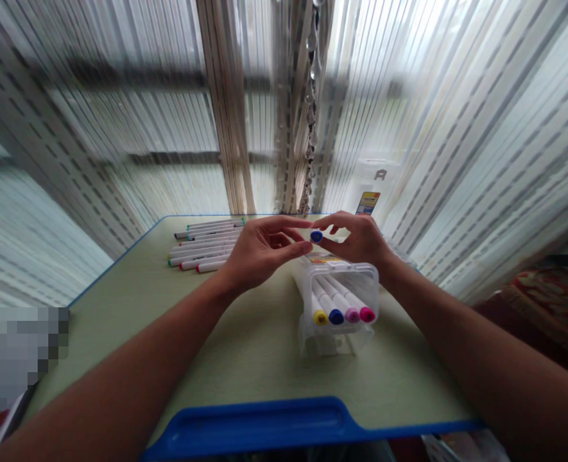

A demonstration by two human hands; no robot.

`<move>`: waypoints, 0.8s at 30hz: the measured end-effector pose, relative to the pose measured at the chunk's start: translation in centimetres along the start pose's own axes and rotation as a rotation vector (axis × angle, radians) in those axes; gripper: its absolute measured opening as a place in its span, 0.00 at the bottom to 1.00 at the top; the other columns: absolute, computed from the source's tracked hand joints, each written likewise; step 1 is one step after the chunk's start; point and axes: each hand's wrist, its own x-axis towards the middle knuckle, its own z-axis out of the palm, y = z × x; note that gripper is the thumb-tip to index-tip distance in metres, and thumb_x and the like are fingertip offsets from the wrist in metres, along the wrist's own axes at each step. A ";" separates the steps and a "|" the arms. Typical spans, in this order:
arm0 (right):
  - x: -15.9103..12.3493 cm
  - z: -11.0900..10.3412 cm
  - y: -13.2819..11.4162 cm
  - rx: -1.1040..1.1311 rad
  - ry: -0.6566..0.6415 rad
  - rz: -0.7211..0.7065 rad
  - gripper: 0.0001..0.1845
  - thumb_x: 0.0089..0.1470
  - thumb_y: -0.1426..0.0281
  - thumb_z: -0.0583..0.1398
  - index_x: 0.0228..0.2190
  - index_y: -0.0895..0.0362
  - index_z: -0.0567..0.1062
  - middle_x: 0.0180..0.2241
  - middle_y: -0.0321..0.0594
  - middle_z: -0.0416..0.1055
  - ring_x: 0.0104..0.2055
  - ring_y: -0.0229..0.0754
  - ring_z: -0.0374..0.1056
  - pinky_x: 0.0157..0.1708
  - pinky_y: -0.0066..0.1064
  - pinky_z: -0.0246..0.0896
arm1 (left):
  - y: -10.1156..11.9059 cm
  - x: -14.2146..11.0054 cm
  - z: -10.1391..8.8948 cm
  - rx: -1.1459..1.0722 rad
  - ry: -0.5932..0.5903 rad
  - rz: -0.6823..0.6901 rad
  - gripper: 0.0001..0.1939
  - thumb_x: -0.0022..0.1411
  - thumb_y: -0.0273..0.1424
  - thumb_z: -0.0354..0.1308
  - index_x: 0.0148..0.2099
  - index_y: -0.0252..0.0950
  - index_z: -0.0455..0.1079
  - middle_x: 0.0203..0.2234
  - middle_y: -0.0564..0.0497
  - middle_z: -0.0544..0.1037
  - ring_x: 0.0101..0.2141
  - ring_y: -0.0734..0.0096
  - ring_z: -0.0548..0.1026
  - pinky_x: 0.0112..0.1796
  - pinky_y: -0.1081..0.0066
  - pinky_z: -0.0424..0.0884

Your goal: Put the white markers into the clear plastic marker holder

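Observation:
A blue-capped marker points its end at me, above the back of a clear plastic case. My right hand pinches it between thumb and forefinger from the right. From the left, my left hand has its thumb and forefinger closed at the same marker, the other fingers curled behind. Below them the clear case lies on its side, open end toward me. Inside it are a yellow-capped marker, a blue one, a pink-purple one and a magenta one.
Several white markers with coloured ends lie at the back left of the pale green table. A clear container with a label stands behind my right hand. A blue tray edge runs along the front. Striped curtains hang behind.

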 end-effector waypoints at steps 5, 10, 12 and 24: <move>0.0 0.0 0.2 0.003 -0.002 -0.001 0.09 0.55 0.63 0.67 0.36 0.53 0.84 0.31 0.39 0.81 0.29 0.40 0.74 0.31 0.32 0.68 | 0.1 0.0 0.0 -0.013 0.005 -0.014 0.20 0.48 0.31 0.77 0.45 0.35 0.82 0.30 0.50 0.82 0.28 0.76 0.77 0.30 0.76 0.74; -0.1 0.0 0.3 0.003 -0.001 -0.011 0.10 0.55 0.63 0.66 0.37 0.54 0.84 0.31 0.41 0.81 0.29 0.40 0.74 0.31 0.32 0.67 | 0.1 -0.1 0.1 -0.035 -0.001 -0.015 0.20 0.48 0.30 0.77 0.45 0.35 0.81 0.30 0.50 0.83 0.28 0.76 0.77 0.31 0.76 0.74; -0.1 0.0 0.2 0.002 0.000 -0.013 0.10 0.55 0.63 0.66 0.37 0.54 0.84 0.31 0.40 0.81 0.29 0.40 0.74 0.31 0.32 0.67 | 0.0 -0.1 0.1 -0.040 -0.006 -0.008 0.20 0.48 0.29 0.77 0.45 0.35 0.82 0.30 0.50 0.82 0.28 0.77 0.77 0.31 0.76 0.74; -0.1 0.0 0.3 -0.013 -0.009 -0.006 0.09 0.55 0.63 0.67 0.37 0.53 0.84 0.32 0.40 0.81 0.30 0.40 0.74 0.31 0.32 0.68 | 0.0 -0.1 0.0 -0.011 -0.006 0.003 0.20 0.49 0.31 0.76 0.45 0.35 0.82 0.31 0.50 0.83 0.28 0.76 0.77 0.31 0.75 0.75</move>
